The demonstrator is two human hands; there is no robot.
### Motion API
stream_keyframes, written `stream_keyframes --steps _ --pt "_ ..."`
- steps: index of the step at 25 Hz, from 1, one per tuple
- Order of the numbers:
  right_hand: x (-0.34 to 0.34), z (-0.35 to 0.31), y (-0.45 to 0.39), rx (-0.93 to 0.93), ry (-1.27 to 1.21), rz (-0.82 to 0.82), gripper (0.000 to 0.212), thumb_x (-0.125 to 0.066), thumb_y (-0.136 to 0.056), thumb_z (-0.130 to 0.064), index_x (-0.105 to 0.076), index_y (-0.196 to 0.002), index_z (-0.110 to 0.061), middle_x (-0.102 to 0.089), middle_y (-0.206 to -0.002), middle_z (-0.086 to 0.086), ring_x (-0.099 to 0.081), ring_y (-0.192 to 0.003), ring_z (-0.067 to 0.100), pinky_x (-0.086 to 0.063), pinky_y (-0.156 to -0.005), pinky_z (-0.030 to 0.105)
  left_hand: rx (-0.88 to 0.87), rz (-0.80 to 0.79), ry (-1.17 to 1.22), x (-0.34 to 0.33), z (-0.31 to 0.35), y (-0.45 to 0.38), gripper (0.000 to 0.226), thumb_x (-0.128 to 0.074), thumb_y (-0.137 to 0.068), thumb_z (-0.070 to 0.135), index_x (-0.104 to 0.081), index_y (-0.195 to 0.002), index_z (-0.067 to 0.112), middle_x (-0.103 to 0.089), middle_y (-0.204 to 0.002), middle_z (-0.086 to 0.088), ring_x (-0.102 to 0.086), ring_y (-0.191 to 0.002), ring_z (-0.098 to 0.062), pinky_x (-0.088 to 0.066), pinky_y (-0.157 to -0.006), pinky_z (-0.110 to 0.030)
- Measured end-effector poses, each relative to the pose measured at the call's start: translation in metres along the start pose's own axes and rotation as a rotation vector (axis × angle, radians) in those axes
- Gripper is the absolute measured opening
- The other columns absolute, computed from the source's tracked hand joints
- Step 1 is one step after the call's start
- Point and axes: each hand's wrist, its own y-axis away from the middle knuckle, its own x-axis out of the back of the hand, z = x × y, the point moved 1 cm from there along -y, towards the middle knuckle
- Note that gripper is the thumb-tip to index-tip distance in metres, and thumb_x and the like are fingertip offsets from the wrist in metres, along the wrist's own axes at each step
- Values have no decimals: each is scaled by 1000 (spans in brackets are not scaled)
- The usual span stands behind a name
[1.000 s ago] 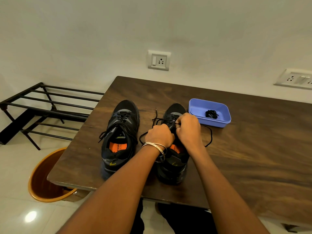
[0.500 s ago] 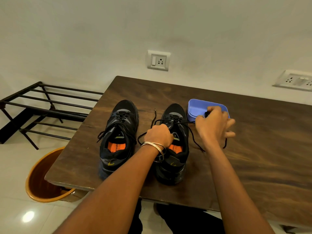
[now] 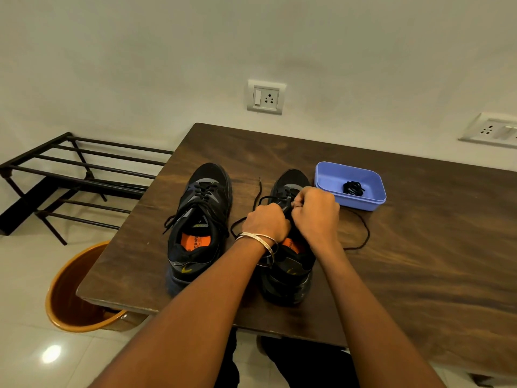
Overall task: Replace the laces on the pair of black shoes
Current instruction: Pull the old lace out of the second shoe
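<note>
On the wooden surface [image 3: 419, 261], both hands curl over the right shoe [image 3: 288, 275], the left hand [image 3: 265, 224] and right hand [image 3: 316, 212] pinching its black lace [image 3: 363, 233], beside the laced left shoe [image 3: 200, 219].

I see both forearms reaching forward and meeting over the right shoe [image 3: 288, 247], the landmark here. My left hand [image 3: 265, 222] sits above its tongue, fingers curled under, a bangle [image 3: 260, 242] on the wrist. My right hand [image 3: 316, 211], touching the left, is just toe-ward of it, fingers pinching the lace [image 3: 361, 236] there.
</note>
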Motion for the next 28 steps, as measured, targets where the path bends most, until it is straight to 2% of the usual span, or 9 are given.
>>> stream_keyframes --steps 4,8,11,15,17,20,22,25,28 --pt "3 14 -5 -404 -495 -8 13 -61 -88 -11 -66 -76 -13 -70 -81 2 -66 -85 19 -55 -81 38 17 -23 -7 -1 -2 -3 32 -50 -95 32 -55 -116 9 -59 -115 -14 -59 -104 -32 -50 -86 -39" --pt "16 34 -9 -809 -1124 -66 17 -43 -95 0 -59 -98 -2 -69 -81 15 -70 -68 25 -60 -64 41 33 -20 -19 1 0 0 32 -49 -95 32 -55 -117 9 -58 -118 -14 -58 -106 -31 -49 -85 -37" --pt "26 52 -11 -760 -712 -86 9 -55 -91 -8 -59 -96 -2 -67 -90 16 -65 -71 28 -60 -69 46 37 -16 -47 4 2 4 34 -51 -95 34 -55 -118 10 -57 -118 -12 -57 -108 -32 -47 -81 -36" --pt "56 43 0 -491 19 -55 11 -61 -91 -14 -51 -93 -12 -50 -103 12 -47 -112 38 -44 -92 53 25 -30 -116 20 7 11 44 -57 -89 51 -55 -116 16 -58 -111 -5 -58 -107 -31 -46 -82 -37" --pt "67 34 -2 -318 16 -93 14 -66 -90 -19 -60 -94 -7 -57 -104 16 -51 -114 38 -44 -86 46 0 107 -57 29 15 14 41 -55 -92 48 -56 -115 14 -56 -108 -7 -58 -106 -32 -45 -79 -37" --pt "60 14 2 -134 -233 -406 35 -75 -83 -27 -68 -97 4 -68 -99 22 -63 -97 35 -50 -80 43 -195 410 90 32 28 5 25 -51 -96 28 -66 -112 15 -66 -110 -9 -62 -100 -29 -52 -80 -39" --pt "43 7 5 -77 -134 -556 46 -79 -77 -37 -64 -103 -2 -66 -105 19 -62 -96 34 -49 -75 41 -298 399 88 27 30 -7 25 -52 -95 19 -71 -110 19 -68 -110 -8 -63 -101 -27 -52 -87 -38" --pt "21 6 6 -25 79 -531 38 -70 -84 -34 -51 -105 -8 -53 -119 20 -55 -104 40 -40 -72 38 -316 308 -71 15 24 -19 25 -53 -96 19 -73 -110 19 -65 -112 -8 -60 -104 -25 -47 -85 -33" --pt "23 13 2 -57 59 -513 24 -57 -91 -22 -38 -82 -10 -52 -100 17 -57 -98 39 -39 -68 37 -273 361 -13 10 20 -25 22 -58 -92 22 -75 -107 21 -68 -111 -5 -60 -105 -24 -46 -85 -33"
